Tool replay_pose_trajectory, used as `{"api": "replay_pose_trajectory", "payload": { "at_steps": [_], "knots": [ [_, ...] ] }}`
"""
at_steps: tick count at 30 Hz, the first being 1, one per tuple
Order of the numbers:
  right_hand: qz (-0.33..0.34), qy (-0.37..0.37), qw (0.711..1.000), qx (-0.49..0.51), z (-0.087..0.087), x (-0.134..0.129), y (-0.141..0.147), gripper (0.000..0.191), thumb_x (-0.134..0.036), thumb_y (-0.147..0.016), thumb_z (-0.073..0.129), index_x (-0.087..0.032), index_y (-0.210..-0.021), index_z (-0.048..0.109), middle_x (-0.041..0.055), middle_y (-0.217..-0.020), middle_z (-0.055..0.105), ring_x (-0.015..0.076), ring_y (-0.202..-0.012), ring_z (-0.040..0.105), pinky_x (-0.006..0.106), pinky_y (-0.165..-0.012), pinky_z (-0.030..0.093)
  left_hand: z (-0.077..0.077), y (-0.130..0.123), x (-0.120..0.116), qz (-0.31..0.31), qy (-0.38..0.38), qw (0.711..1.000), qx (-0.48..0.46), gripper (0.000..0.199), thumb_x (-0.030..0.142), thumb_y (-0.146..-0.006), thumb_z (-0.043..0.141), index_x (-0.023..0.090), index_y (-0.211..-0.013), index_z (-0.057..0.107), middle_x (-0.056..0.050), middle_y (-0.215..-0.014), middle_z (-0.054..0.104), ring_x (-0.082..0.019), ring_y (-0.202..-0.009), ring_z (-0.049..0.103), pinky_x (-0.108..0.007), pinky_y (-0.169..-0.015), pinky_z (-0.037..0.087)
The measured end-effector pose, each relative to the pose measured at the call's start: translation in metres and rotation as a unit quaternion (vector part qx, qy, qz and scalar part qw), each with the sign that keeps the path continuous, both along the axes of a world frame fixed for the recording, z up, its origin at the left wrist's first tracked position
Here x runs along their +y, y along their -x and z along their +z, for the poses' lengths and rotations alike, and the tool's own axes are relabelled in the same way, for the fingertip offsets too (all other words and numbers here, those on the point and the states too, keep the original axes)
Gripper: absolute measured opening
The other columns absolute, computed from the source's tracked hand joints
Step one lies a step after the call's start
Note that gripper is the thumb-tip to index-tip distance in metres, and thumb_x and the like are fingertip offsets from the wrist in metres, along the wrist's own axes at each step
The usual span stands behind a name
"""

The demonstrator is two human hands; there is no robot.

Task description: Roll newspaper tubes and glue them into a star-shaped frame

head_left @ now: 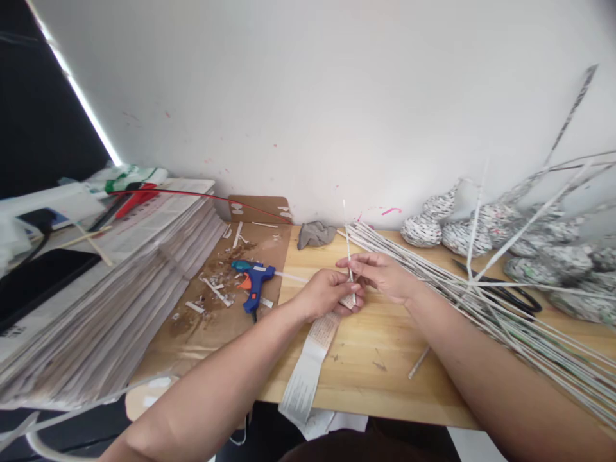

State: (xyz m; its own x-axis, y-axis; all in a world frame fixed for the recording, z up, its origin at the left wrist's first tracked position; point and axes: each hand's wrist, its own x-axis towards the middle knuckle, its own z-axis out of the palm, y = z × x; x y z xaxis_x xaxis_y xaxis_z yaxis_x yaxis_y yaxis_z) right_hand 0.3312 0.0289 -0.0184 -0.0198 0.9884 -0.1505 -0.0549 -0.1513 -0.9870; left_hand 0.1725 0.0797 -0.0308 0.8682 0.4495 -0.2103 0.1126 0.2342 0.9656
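Near the middle of the wooden table [385,372], my left hand [330,294] is closed on a printed paper strip [308,372], whose tail hangs down over the table's front edge. The strip's upper end is rolled around a thin stick [348,240] that stands nearly upright. My right hand [380,274] pinches this stick just above my left hand. Some of my left fingertips lie behind the rolled paper.
A blue glue gun [257,285] lies on stained cardboard [192,340] among paper scraps. Stacked newspapers [120,276] stand at left. Paper tubes [414,256], black scissors [514,298] and woven paper shapes [466,237] are at right. A grey cloth [316,235] lies by the wall.
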Motion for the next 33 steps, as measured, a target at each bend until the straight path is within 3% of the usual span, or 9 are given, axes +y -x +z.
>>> {"api": "replay_pose_trajectory", "payload": {
  "at_steps": [2,6,11,16,21,26,31,33],
  "knots": [
    [-0.002,-0.004,1.0,-0.015,0.0009,0.0001,-0.0014,0.035,-0.046,-0.07,0.075,-0.015,-0.079,0.065,-0.0019,-0.056,0.058,0.0094,-0.045,0.051,0.024,-0.046,0.038,0.0009,0.0004,-0.0004,-0.001,-0.004,1.0,0.003,0.044,0.053,-0.07,0.069,0.011,-0.083,0.066,-0.008,-0.08,0.066,-0.014,-0.071,0.062,-0.027,-0.065,0.051],
    [-0.11,-0.05,0.993,-0.005,0.0019,0.0015,-0.0025,0.037,-0.04,-0.06,0.083,-0.016,-0.058,0.055,-0.0057,-0.052,0.048,0.0058,-0.046,0.041,0.021,-0.045,0.03,0.0001,0.0009,-0.0005,-0.013,-0.004,1.0,-0.002,0.043,0.052,-0.071,0.069,0.011,-0.085,0.067,-0.009,-0.081,0.067,-0.015,-0.072,0.062,-0.026,-0.063,0.05],
    [-0.031,-0.015,0.999,0.003,0.0014,0.0019,-0.0043,0.035,-0.046,-0.067,0.077,-0.014,-0.076,0.067,0.0002,-0.065,0.059,0.0084,-0.054,0.049,0.023,-0.05,0.036,-0.0042,0.0008,0.0008,-0.017,-0.006,1.0,-0.003,0.041,0.051,-0.075,0.066,0.012,-0.087,0.067,-0.008,-0.08,0.067,-0.014,-0.072,0.063,-0.026,-0.064,0.05],
    [-0.118,-0.048,0.992,0.005,0.0003,0.0023,-0.0013,0.037,-0.043,-0.059,0.082,-0.016,-0.059,0.057,-0.005,-0.054,0.048,0.0063,-0.048,0.04,0.021,-0.045,0.03,-0.0046,0.0003,0.0003,-0.011,-0.012,1.0,0.009,0.041,0.05,-0.072,0.069,0.011,-0.087,0.068,-0.01,-0.082,0.068,-0.015,-0.073,0.064,-0.027,-0.066,0.051],
    [-0.019,-0.03,0.999,-0.011,0.0024,0.0007,-0.0034,0.035,-0.048,-0.068,0.075,-0.014,-0.074,0.068,0.0017,-0.07,0.061,0.0089,-0.059,0.05,0.022,-0.05,0.035,-0.0019,-0.0003,-0.0003,-0.011,-0.02,1.0,0.017,0.04,0.049,-0.075,0.066,0.011,-0.087,0.069,-0.009,-0.082,0.068,-0.015,-0.073,0.064,-0.027,-0.066,0.052],
    [-0.106,-0.068,0.992,-0.008,0.0043,0.0011,-0.0002,0.032,-0.041,-0.062,0.081,-0.016,-0.06,0.061,-0.0046,-0.056,0.05,0.006,-0.05,0.039,0.021,-0.047,0.03,-0.0003,0.0007,-0.0009,-0.024,-0.033,0.999,0.008,0.039,0.048,-0.077,0.064,0.011,-0.089,0.069,-0.01,-0.085,0.067,-0.015,-0.077,0.063,-0.028,-0.069,0.052],
    [-0.019,-0.054,0.997,-0.051,0.0064,-0.0001,-0.0028,0.034,-0.047,-0.07,0.074,-0.015,-0.077,0.07,-0.0003,-0.066,0.058,0.0084,-0.056,0.048,0.022,-0.051,0.035,-0.0022,0.0014,-0.0001,-0.02,-0.033,0.999,0.007,0.039,0.049,-0.077,0.064,0.012,-0.089,0.069,-0.008,-0.082,0.067,-0.016,-0.076,0.064,-0.029,-0.069,0.053],
    [-0.033,-0.062,0.995,-0.067,0.0054,0.0,-0.004,0.032,-0.045,-0.067,0.077,-0.015,-0.072,0.067,-0.0027,-0.059,0.054,0.0077,-0.053,0.044,0.022,-0.048,0.032,-0.002,0.0012,-0.0004,-0.022,-0.032,0.999,0.01,0.04,0.05,-0.076,0.065,0.012,-0.09,0.069,-0.009,-0.083,0.067,-0.016,-0.076,0.064,-0.03,-0.069,0.053]
  ]
}}
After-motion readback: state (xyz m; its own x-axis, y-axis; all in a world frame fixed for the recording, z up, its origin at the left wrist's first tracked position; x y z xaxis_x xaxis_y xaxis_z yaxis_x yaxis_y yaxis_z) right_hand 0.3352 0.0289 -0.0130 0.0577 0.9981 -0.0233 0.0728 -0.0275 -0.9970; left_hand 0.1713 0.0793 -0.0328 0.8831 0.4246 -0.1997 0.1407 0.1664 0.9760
